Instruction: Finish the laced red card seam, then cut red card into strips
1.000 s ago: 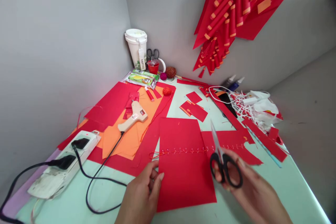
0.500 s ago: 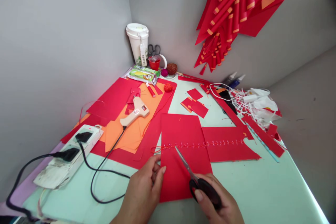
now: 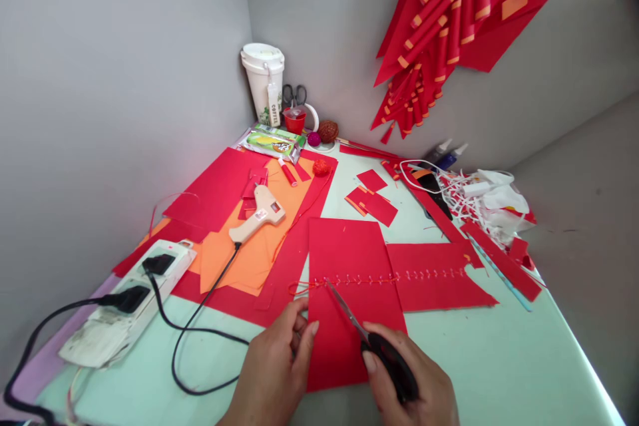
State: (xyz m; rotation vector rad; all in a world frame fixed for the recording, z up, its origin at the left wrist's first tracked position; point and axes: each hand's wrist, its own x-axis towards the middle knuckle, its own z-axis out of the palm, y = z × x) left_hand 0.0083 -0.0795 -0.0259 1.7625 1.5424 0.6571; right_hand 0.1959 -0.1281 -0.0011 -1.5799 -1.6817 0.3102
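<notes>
A red paper sheet (image 3: 349,339) lies at the front middle, its left edge pinched between the thumb and fingers of my left hand (image 3: 277,359). My right hand (image 3: 412,376) is closed on black-handled scissors (image 3: 392,356). Their blades look closed, with the tip at a row of knotted red cord (image 3: 369,279) that crosses the sheet. The cord's looped end sticks out past the sheet's left edge. To the right, the row continues over a second red paper piece (image 3: 434,293) with a notched end.
A glue gun (image 3: 259,213) rests on orange and red paper at the left, its cable near my left hand. A power strip (image 3: 130,306) lies far left. Behind stand a white cup (image 3: 264,86) and small red paper pieces (image 3: 374,200). White shreds (image 3: 464,196) lie right.
The scissors' tip has moved slightly left along the knotted cord, and my right hand has turned a little. My left hand keeps its hold on the sheet's edge.
</notes>
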